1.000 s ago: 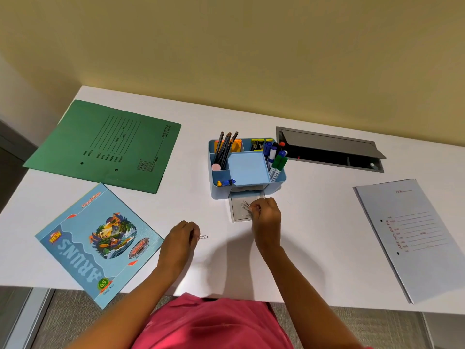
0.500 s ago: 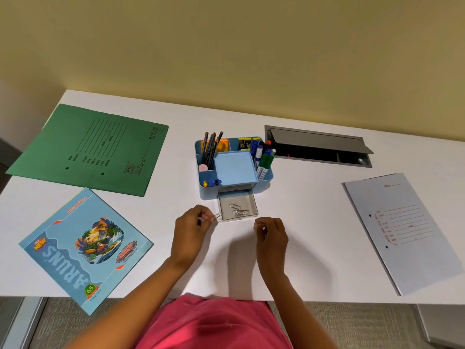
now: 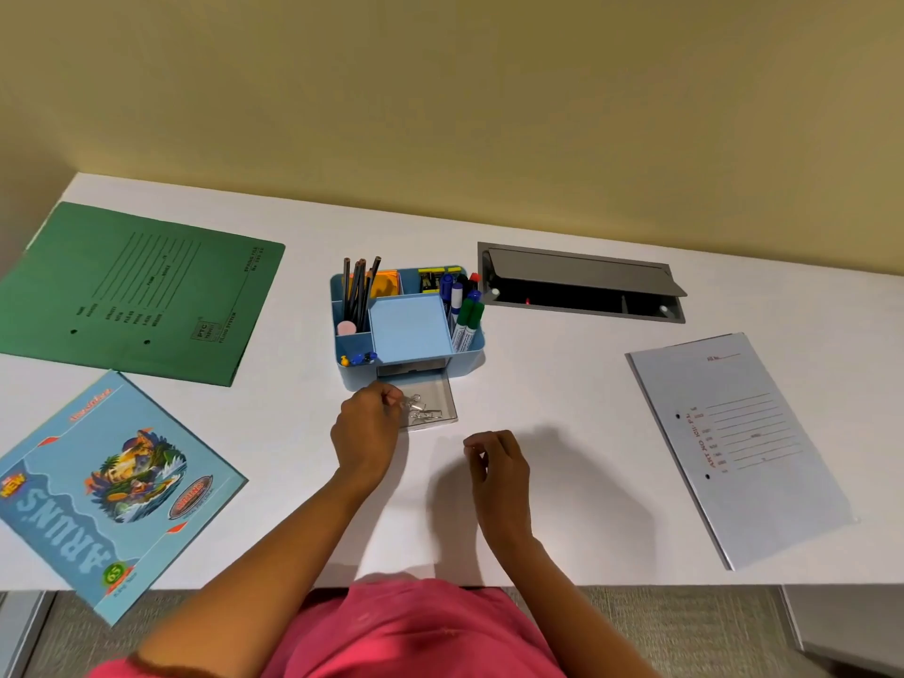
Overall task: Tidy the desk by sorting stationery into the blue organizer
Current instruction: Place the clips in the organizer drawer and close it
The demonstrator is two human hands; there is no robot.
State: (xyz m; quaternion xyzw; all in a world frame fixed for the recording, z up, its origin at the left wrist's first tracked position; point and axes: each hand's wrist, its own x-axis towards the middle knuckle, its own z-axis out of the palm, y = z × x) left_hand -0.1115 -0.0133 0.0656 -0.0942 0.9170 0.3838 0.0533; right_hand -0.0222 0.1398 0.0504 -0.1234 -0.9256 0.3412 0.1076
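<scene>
Centrally, between green folder and grey folder, left hand pinches paper clip over drawer; right hand loosely curled, empty.

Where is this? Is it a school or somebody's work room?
Probably an office or study room: a white desk with a built-in cable hatch, a green file folder, and a blue organizer full of pencils and markers.
</scene>
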